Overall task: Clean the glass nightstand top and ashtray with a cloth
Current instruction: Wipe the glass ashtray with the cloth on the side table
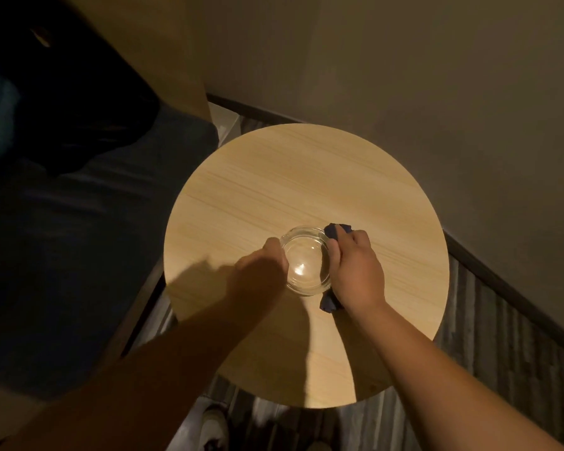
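A clear round glass ashtray (305,260) rests near the middle of the round, light wood-grain nightstand top (290,177). My left hand (262,266) grips the ashtray's left rim. My right hand (355,268) presses a dark blue cloth (334,231) against the ashtray's right side. One end of the cloth sticks out above my fingers, and the other end bunches on the tabletop below my palm. Most of the cloth is hidden under that hand.
A bed with dark bedding (79,222) lies close to the left of the nightstand. A beige wall (437,76) with a dark baseboard runs behind and to the right. A grey plank floor (502,336) and my shoes (214,428) show below.
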`<state>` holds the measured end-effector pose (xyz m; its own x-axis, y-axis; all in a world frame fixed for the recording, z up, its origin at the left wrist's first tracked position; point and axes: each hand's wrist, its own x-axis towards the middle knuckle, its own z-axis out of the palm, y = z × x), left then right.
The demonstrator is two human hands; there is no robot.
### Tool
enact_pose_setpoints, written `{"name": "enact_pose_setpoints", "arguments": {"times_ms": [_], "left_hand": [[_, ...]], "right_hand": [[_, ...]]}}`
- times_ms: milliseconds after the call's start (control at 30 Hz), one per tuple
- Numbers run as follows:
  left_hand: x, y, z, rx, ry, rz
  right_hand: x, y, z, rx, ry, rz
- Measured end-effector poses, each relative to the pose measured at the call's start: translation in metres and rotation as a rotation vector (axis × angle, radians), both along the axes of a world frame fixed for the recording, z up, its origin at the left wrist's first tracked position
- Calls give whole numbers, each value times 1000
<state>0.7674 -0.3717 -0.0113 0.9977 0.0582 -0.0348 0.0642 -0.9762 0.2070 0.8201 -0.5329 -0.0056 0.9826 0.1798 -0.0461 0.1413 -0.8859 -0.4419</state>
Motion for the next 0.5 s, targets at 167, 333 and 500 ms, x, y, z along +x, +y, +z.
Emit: {"name": "enact_pose_setpoints", "arguments": {"times_ms": [167,333,500], "left_hand": [[40,20,13,-65,122,-319],[52,18,24,-93,262,-232],[-8,-2,10,-77,100,-15]], "right_hand": [[22,-4,9,-55,12,235],[11,-5,2,-60,-41,152],[-4,5,0,-49,-49,-37]]}}
